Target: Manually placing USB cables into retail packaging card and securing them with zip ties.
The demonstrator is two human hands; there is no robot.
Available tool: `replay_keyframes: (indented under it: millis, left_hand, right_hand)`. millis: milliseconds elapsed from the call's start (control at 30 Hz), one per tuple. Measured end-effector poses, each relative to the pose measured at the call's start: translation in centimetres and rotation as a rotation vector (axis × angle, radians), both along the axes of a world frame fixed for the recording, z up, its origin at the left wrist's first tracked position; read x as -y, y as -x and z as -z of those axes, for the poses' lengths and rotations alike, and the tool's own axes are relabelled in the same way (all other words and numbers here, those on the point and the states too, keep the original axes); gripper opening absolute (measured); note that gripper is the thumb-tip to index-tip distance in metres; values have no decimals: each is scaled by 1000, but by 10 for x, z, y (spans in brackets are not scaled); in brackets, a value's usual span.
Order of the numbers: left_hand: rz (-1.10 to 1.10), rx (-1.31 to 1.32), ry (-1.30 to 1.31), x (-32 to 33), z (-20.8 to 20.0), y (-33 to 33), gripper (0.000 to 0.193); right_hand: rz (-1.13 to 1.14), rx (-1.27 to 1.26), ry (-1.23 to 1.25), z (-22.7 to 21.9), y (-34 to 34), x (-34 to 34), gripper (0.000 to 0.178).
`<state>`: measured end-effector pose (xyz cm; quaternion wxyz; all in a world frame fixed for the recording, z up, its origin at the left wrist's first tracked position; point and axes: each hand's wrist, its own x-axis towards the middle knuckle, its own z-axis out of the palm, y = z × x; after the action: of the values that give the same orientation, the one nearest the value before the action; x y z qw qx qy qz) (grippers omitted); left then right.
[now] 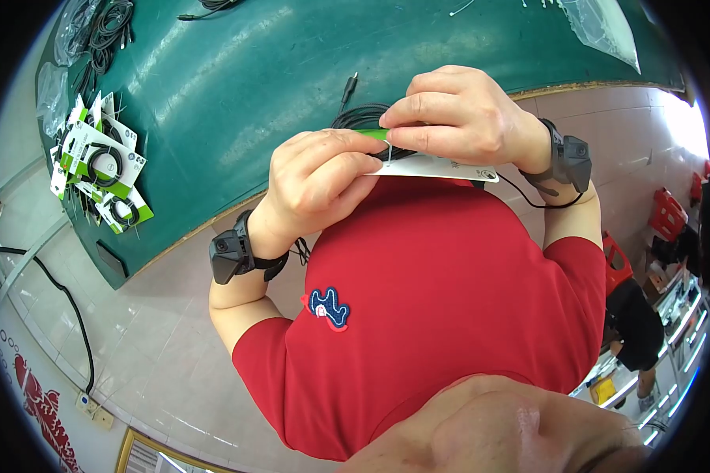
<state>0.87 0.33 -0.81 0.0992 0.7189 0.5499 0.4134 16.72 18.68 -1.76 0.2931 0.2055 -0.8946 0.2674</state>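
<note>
Close to my chest, over the front edge of the table, a white and green packaging card [438,168] is held tilted with a coiled black cable [360,117] against its far side. My left hand [315,175] is closed, its fingertips gripping the card's left part. My right hand [469,117] is closed over the coil, fingers bent, thumb hidden. Between the fingertips of both hands, a thin white plastic tie [389,152] crosses the card's edge. One plug [350,85] of the cable sticks out beyond the coil.
A pile of carded black cables [102,165] lies at the table's left, with loose cable coils [110,35] behind. Clear plastic bags [603,31] lie far right. A flat black object [112,258] rests near the left corner. Red stools [667,213] and another person [635,323] are at right.
</note>
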Motion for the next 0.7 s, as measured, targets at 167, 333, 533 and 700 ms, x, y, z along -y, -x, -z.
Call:
replay_keyframes:
  millis: [167, 333, 533, 700]
  left_hand:
    - [9, -1, 6, -1, -1, 1, 20]
    - [9, 31, 4, -6, 0, 3, 19]
    - [-4, 57, 41, -7, -2, 4, 18]
    - [-24, 76, 69, -6, -4, 4, 17]
  right_hand:
    - [-17, -11, 2, 2, 1, 0, 18]
    - [-73, 24, 17, -2, 3, 0, 18]
    - [-101, 11, 99, -1, 3, 0, 18]
    - [-80, 8, 185, 3, 6, -1, 19]
